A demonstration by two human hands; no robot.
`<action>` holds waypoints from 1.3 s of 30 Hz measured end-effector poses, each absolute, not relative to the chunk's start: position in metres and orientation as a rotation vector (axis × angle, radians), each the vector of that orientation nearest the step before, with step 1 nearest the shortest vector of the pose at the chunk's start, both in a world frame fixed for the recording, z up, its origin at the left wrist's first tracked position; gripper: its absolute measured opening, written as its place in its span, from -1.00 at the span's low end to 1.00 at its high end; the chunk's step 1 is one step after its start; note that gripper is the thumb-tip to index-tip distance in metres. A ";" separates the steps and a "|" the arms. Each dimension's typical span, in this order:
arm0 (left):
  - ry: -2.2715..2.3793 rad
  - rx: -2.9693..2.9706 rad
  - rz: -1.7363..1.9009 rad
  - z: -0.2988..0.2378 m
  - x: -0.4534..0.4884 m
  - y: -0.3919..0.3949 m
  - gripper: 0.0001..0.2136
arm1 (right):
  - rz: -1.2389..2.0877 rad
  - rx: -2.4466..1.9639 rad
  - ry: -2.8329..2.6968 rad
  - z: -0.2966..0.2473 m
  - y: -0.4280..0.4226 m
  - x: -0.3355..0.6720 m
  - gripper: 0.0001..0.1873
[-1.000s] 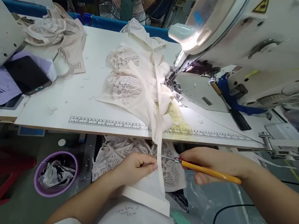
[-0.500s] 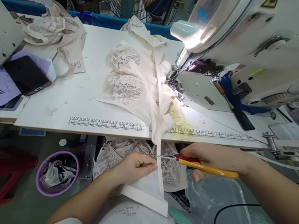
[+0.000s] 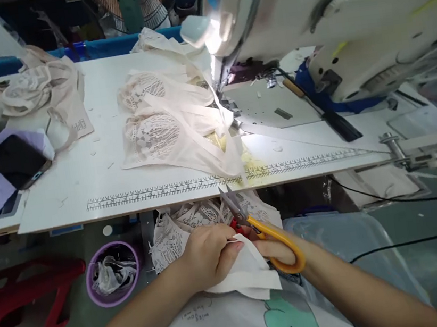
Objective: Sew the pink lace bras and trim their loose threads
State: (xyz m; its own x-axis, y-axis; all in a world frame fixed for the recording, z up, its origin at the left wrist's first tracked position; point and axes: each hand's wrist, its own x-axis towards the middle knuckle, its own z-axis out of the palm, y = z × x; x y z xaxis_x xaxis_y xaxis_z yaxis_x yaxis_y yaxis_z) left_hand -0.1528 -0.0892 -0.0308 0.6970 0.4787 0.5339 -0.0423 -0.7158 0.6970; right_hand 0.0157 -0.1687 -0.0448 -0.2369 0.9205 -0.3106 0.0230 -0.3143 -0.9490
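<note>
While left hand (image 3: 208, 256) is pinching white strip (image 3: 250, 253), lower centre, right hand (image 3: 278, 249) is gripping scissors (image 3: 258, 225), blades (image 3: 231, 203) up-frame, presumably keeping clear.

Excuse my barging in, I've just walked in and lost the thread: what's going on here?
A person is at a sewing machine table. Their left hand pinches white fabric strips in front of their shirt, while their right hand holds scissors, blade tips parted and pointing toward the table edge. A lace garment lies on the table, reaching toward the machine's needle area. More lace pieces sit below the table edge.
</note>
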 end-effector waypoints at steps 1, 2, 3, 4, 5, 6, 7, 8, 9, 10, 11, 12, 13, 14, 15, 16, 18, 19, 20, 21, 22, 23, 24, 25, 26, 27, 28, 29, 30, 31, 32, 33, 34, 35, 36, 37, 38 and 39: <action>0.296 2.251 0.967 -0.032 -0.153 -0.088 -0.96 | 1.649 -1.290 -1.167 -0.046 -0.170 0.005 -0.47; 0.250 2.292 0.963 -0.033 -0.154 -0.087 -0.95 | 1.660 -1.272 -1.126 -0.045 -0.171 -0.004 -0.48; 0.199 2.320 0.947 -0.034 -0.154 -0.085 -0.94 | 1.663 -1.257 -1.087 -0.044 -0.171 -0.011 -0.51; 0.149 2.337 0.923 -0.035 -0.156 -0.083 -0.94 | 1.652 -1.255 -1.052 -0.041 -0.171 -0.016 -0.55; 0.110 2.345 0.893 -0.034 -0.157 -0.082 -0.94 | 1.625 -1.267 -1.022 -0.038 -0.171 -0.018 -0.60; 0.087 2.337 0.869 -0.034 -0.159 -0.080 -0.94 | 1.583 -1.296 -1.001 -0.034 -0.171 -0.018 -0.64; 0.083 2.316 0.840 -0.032 -0.161 -0.079 -0.93 | 1.526 -1.340 -0.988 -0.031 -0.171 -0.017 -0.67; 0.098 2.284 0.793 -0.031 -0.162 -0.079 -0.92 | 1.461 -1.392 -0.979 -0.029 -0.171 -0.014 -0.69; 0.130 2.244 0.733 -0.029 -0.164 -0.079 -0.92 | 1.396 -1.444 -0.980 -0.027 -0.171 -0.010 -0.71; 0.169 2.198 0.663 -0.028 -0.165 -0.079 -0.92 | 1.345 -1.488 -0.997 -0.025 -0.172 -0.006 -0.74; 0.215 2.150 0.590 -0.026 -0.166 -0.080 -0.92 | 1.312 -1.518 -1.024 -0.024 -0.173 -0.002 -0.77; 0.259 2.105 0.526 -0.024 -0.167 -0.081 -0.93 | 1.293 -1.535 -1.061 -0.023 -0.174 0.001 -0.80; 0.301 2.068 0.476 -0.023 -0.167 -0.082 -0.94 | 1.278 -1.547 -1.105 -0.022 -0.174 0.004 -0.82; 0.345 2.041 0.446 -0.022 -0.167 -0.083 -0.94 | 1.264 -1.546 -1.159 -0.021 -0.175 0.006 -0.82; 0.387 2.027 0.432 -0.021 -0.166 -0.083 -0.95 | 1.243 -1.538 -1.215 -0.020 -0.175 0.007 -0.82; 0.426 2.027 0.423 -0.020 -0.165 -0.084 -0.94 | 1.217 -1.523 -1.263 -0.020 -0.175 0.008 -0.82; 0.481 2.057 0.444 -0.018 -0.163 -0.084 -0.94 | 1.177 -1.504 -1.350 -0.021 -0.175 0.010 -0.82; 0.493 2.083 0.469 -0.016 -0.162 -0.084 -0.94 | 1.177 -1.520 -1.380 -0.022 -0.175 0.011 -0.82; 0.487 2.114 0.504 -0.015 -0.162 -0.085 -0.94 | 1.189 -1.569 -1.405 -0.024 -0.174 0.012 -0.82; 0.464 2.150 0.544 -0.014 -0.161 -0.085 -0.94 | 1.204 -1.645 -1.424 -0.026 -0.174 0.014 -0.80; 0.423 2.187 0.583 -0.012 -0.161 -0.086 -0.93 | 1.214 -1.727 -1.437 -0.030 -0.174 0.015 -0.79; 0.368 2.221 0.608 -0.011 -0.160 -0.087 -0.93 | 1.215 -1.807 -1.440 -0.033 -0.174 0.017 -0.79; 0.315 2.247 0.613 -0.011 -0.160 -0.088 -0.92 | 1.205 -1.872 -1.432 -0.036 -0.174 0.018 -0.80; 0.280 2.261 0.604 -0.011 -0.161 -0.089 -0.92 | 1.186 -1.915 -1.416 -0.038 -0.175 0.019 -0.81; 0.272 2.262 0.582 -0.013 -0.161 -0.090 -0.92 | 1.169 -1.937 -1.395 -0.039 -0.175 0.020 -0.80; 0.304 2.246 0.555 -0.014 -0.162 -0.091 -0.92 | 1.163 -1.940 -1.374 -0.039 -0.176 0.021 -0.79; 0.371 2.212 0.526 -0.017 -0.163 -0.091 -0.92 | 1.169 -1.936 -1.365 -0.039 -0.177 0.021 -0.79; 0.461 2.159 0.506 -0.019 -0.164 -0.091 -0.92 | 1.188 -1.903 -1.351 -0.037 -0.178 0.022 -0.81; 0.559 2.089 0.492 -0.021 -0.164 -0.090 -0.92 | 1.219 -1.832 -1.322 -0.035 -0.180 0.022 -0.84; 0.653 2.004 0.485 -0.023 -0.164 -0.090 -0.92 | 1.250 -1.731 -1.268 -0.034 -0.183 0.022 -0.85; 0.738 1.907 0.485 -0.024 -0.164 -0.089 -0.91 | 1.281 -1.610 -1.203 -0.034 -0.185 0.023 -0.81; 0.803 1.809 0.495 -0.025 -0.163 -0.089 -0.90 | 1.302 -1.484 -1.133 -0.034 -0.189 0.023 -0.74; 0.848 1.714 0.512 -0.025 -0.162 -0.089 -0.87 | 1.312 -1.376 -1.073 -0.036 -0.192 0.023 -0.66; 0.878 1.630 0.536 -0.025 -0.161 -0.089 -0.84 | 1.312 -1.301 -1.036 -0.039 -0.195 0.023 -0.60; 0.889 1.557 0.560 -0.025 -0.159 -0.090 -0.80 | 1.304 -1.273 -1.027 -0.043 -0.199 0.023 -0.58; 0.885 1.495 0.583 -0.025 -0.157 -0.090 -0.77 | 1.291 -1.281 -1.027 -0.047 -0.202 0.023 -0.59; 0.874 1.440 0.597 -0.025 -0.156 -0.091 -0.73 | 1.273 -1.316 -1.027 -0.051 -0.204 0.022 -0.62; 0.858 1.390 0.600 -0.025 -0.154 -0.091 -0.69 | 1.247 -1.368 -1.022 -0.055 -0.207 0.021 -0.66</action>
State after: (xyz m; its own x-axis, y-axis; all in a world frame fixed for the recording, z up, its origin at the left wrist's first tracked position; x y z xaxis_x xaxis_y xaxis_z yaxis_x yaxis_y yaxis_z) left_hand -0.1544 -0.0912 -0.0252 0.5770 0.8001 -0.1640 0.1199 0.1156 0.9860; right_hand 0.0210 -0.2068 -0.0553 0.1179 0.9793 -0.1648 -0.0301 -0.1623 -0.9863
